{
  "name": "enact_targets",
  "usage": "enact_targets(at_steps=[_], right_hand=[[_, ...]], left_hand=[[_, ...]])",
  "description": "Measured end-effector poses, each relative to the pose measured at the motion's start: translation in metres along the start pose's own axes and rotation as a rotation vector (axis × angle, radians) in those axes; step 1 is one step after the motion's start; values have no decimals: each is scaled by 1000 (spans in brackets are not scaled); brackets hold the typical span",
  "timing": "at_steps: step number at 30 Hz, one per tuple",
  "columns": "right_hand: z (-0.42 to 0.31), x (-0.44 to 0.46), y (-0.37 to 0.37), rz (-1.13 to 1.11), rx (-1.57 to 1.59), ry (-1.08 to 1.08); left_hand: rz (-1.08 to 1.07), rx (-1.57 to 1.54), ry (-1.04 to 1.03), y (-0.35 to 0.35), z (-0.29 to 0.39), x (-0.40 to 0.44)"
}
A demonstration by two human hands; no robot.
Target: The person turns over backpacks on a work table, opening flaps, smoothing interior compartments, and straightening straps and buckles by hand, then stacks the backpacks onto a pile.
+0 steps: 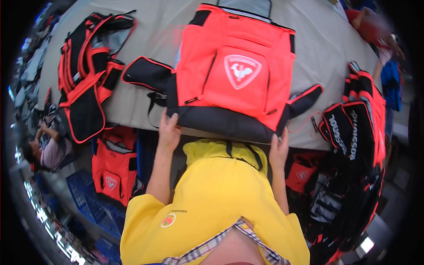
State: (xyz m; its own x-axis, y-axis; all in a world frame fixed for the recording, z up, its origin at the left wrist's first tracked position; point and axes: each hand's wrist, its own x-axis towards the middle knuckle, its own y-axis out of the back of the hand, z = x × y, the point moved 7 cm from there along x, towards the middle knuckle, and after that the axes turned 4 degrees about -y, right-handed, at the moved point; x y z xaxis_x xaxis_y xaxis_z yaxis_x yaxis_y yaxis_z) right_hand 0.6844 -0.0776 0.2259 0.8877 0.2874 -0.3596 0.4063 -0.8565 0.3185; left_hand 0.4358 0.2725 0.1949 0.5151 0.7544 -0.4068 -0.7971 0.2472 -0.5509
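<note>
pinching both near corners of the black base [221, 122] of the red backpack [245, 66], with left hand [169, 130] and right hand [278, 148] nearly closed on fabric. lying logo up on the pale table [134, 101], just beyond the grip, between an open red-and-black bag [88, 73] well left and black-and-red bags [353, 128] to the right.

From my feed, the red-and-black backpack [247, 44] lies on the table [152, 39] (white crest [242, 72] up), black base [221, 123] at the near edge, side flaps [148, 75] spread.
</note>
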Motion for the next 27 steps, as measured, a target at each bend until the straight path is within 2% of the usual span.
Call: enact_targets(at_steps=[3,9,10,12,13,14,19,21,22,23,24,26,27], right_hand=[[9,12,17,-70,138,22],[27,33,28,-159,104,14],[34,37,32,-155,133,9],[45,42,34,-142,-86,60],[43,44,29,-269,-11,-42],[28,40,26,-231,51,-92],[46,46,13,-279,166,-101],[56,41,12,-224,58,-155],[55,40,10,-188,95,-48],[57,40,6,-211,171,-60],[55,39,9,-182,164,-66],[52,41,5,-154,126,-73],[54,41,6,-158,92,-80]], left_hand=[[-96,-89,20,-17,-17,-19],[-58,-139,20,-5,-47,-41],[-26,-96,-15,0,-45,-42],[10,-21,-11,2,-53,-43],[17,20,1,3,-52,-43],[14,63,14,6,-52,-41],[63,222,22,26,-37,-29],[324,494,6,18,-15,-28],[334,751,-123,49,-8,-12],[356,1003,-274,72,1,8],[323,1004,-261,47,6,15],[174,1544,-821,-78,59,-3],[32,1502,-937,-115,63,-4]])
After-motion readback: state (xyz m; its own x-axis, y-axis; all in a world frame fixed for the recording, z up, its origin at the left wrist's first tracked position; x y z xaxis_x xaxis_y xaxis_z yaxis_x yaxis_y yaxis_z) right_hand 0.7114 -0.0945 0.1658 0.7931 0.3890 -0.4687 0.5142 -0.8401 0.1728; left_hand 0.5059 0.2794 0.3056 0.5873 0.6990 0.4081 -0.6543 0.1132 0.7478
